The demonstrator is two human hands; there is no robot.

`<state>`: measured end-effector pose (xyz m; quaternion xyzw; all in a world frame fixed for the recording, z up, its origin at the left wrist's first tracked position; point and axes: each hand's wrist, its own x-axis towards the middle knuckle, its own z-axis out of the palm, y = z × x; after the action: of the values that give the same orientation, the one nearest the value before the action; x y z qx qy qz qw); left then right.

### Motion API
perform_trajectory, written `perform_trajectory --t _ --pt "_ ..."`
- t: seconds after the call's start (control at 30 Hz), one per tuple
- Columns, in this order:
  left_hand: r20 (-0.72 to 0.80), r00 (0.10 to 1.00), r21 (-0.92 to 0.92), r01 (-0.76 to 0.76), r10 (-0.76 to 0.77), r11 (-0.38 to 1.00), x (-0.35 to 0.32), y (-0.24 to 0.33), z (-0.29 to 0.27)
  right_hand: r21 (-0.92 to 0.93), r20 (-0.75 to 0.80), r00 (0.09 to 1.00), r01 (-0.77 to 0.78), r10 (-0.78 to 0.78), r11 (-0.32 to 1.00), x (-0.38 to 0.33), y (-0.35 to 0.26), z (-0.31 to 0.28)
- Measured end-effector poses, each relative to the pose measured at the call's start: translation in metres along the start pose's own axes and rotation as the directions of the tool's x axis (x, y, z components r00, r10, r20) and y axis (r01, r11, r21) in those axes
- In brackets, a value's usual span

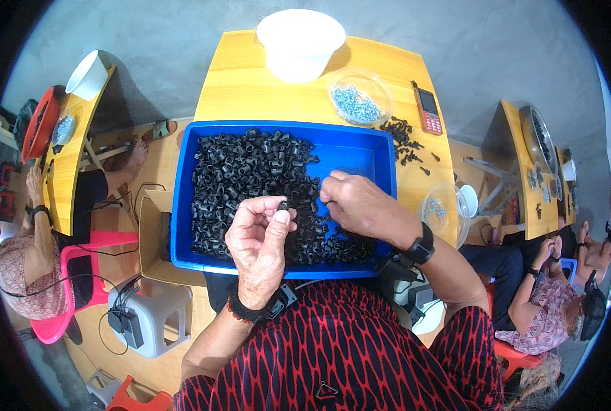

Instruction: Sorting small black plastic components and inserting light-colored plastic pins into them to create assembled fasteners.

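My left hand (259,240) pinches a small black plastic fitting (283,205) between thumb and forefinger, just above the near side of a blue tray (346,154). Many similar black fittings (244,178) lie heaped in the tray's left and middle, thinning toward the right. My right hand (364,205) hangs over the right part of the tray with its fingers curled together, backs toward me. Whatever sits in that grip is hidden. A dark band circles each wrist.
Behind the tray stand a white bowl (300,44) and a clear bowl of silvery screws (355,104). Loose black pieces (405,140) and a red phone (427,109) lie right. A clear tub (442,209) sits nearer. People work at both sides; a grey stool (151,312) stands left.
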<state>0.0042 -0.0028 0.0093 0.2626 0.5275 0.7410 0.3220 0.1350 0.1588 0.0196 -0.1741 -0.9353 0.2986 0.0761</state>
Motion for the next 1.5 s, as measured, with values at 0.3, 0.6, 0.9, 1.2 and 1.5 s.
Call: perform_trajectory --t 0.3,0.6,0.9,1.2,1.5 --pt "0.150 0.981 0.012 0.123 -0.123 0.992 0.001 0.004 0.001 0.660 -0.108 0.987 -0.019 0.120 0.751 -0.015 -0.033 -0.023" --pt "0.196 0.968 0.062 0.145 -0.155 0.987 0.003 0.006 0.000 0.635 -0.176 0.971 -0.013 0.162 0.772 -0.014 -0.042 -0.015" --pt "0.215 0.965 0.034 0.148 -0.152 0.988 0.003 0.001 0.000 0.413 -0.242 0.970 0.122 -0.020 0.903 -0.011 -0.040 -0.017" --pt "0.207 0.958 -0.002 0.202 -0.197 0.979 0.003 0.001 -0.001 0.255 -0.248 0.962 0.179 -0.115 0.950 -0.013 -0.052 -0.018" --pt "0.202 0.962 -0.011 0.192 -0.186 0.981 0.003 0.003 0.003 0.261 -0.220 0.965 0.198 -0.142 0.945 -0.014 -0.047 -0.013"
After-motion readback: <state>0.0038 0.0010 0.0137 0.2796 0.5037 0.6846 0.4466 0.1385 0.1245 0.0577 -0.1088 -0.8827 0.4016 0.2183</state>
